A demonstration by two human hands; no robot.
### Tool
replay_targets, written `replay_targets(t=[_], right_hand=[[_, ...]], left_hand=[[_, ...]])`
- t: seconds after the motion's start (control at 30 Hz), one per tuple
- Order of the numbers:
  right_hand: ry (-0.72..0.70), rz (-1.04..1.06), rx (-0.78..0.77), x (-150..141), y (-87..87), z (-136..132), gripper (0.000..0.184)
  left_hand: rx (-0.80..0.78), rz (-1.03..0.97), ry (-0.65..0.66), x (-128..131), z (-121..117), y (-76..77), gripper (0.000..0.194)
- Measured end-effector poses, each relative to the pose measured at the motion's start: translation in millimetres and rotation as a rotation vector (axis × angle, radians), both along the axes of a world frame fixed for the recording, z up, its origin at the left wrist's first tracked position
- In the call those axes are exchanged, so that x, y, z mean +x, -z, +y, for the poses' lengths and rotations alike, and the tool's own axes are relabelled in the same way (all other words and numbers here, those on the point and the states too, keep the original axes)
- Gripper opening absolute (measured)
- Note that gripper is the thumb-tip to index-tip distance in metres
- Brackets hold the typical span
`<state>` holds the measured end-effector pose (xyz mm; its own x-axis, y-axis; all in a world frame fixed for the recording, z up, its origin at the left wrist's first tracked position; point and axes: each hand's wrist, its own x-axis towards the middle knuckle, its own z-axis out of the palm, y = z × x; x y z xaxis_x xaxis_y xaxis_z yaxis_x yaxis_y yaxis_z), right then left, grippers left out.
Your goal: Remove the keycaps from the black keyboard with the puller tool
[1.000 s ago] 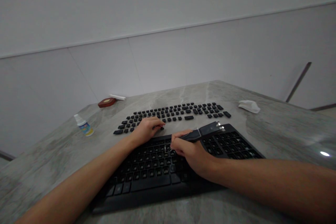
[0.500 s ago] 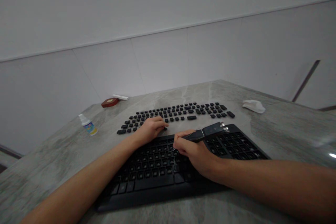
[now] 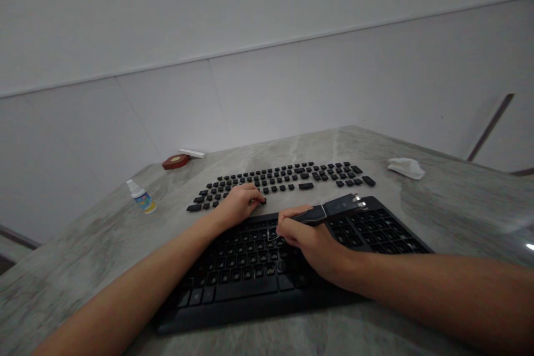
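Over the keyboard (image 3: 233,311), which is lying on the tabletop (image 3: 79,250), your right hand (image 3: 311,239) is gripping the wire-ended tool (image 3: 336,207), seemingly slanting its loop towards the sockets. Beyond it, your left hand (image 3: 237,204) is pinching a keycap (image 3: 263,201) — loose keycaps (image 3: 306,186) are sitting in rows, perhaps preserving order.

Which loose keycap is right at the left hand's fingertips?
The small black keycap just beyond the keyboard, by the left hand's fingertips; the other visible loose keycaps lie away from those fingertips.
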<state>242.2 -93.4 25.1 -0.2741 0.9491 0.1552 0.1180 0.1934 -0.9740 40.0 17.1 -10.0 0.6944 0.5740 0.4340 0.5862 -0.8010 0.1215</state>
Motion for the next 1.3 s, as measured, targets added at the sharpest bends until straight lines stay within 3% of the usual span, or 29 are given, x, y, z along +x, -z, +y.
replay_targets(t=[0.33, 0.5, 0.77, 1.13, 1.3], right_hand=[[-0.022, 0.035, 0.03, -0.6, 0.5, -0.2, 0.022], [-0.034, 0.032, 0.039, -0.7, -0.2, 0.5, 0.022], [-0.031, 0.025, 0.025, 1.2, 0.9, -0.2, 0.022], [-0.06, 0.016, 0.05, 1.7, 4.0, 1.1, 0.023], [-0.077, -0.005, 0.112, 2.0, 3.1, 2.5, 0.023]], left_hand=[[0.058, 0.068, -0.153, -5.3, -4.0, -17.2, 0.035], [0.046, 0.134, -0.186, -7.3, -7.7, -22.2, 0.029], [-0.014, 0.164, -0.228, -8.5, -2.8, -14.4, 0.01], [0.008, 0.109, -0.186, -9.1, -2.4, -17.7, 0.008], [0.013, 0.089, -0.032, -3.3, -6.7, -20.6, 0.012]])
